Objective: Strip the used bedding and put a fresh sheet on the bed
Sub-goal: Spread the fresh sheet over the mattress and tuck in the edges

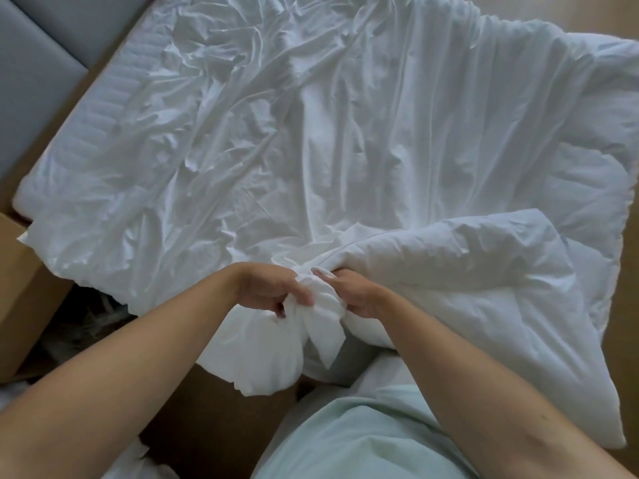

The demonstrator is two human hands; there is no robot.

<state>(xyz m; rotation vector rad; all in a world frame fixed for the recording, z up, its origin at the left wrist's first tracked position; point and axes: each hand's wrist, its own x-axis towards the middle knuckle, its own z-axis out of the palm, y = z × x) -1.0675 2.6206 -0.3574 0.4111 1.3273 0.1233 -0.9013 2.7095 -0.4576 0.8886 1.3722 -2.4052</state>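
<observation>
The stripping step looks to be in hand, with the fresh sheet not yet begun. At 6 o'clock both hands meet on a bunched white fabric corner. The left hand has its fingers curled round the knot from the 9 o'clock side. The right hand clamps it from 3 o'clock, knuckles nearly touching the left. From that knot the crumpled white cotton sheet fans out over the bed. Its creases converge on the hands, and its long axis seems to run from the grey padded headboard at 10 o'clock toward 4 o'clock. The knot's loose tail points down to 6 o'clock. A puffy white duvet lies folded at 4 o'clock, touching the right hand. A brown cardboard box stands at 8 o'clock. The next move probably calls for a firm pull toward the body, dragging the sheet free without snagging the duvet.
</observation>
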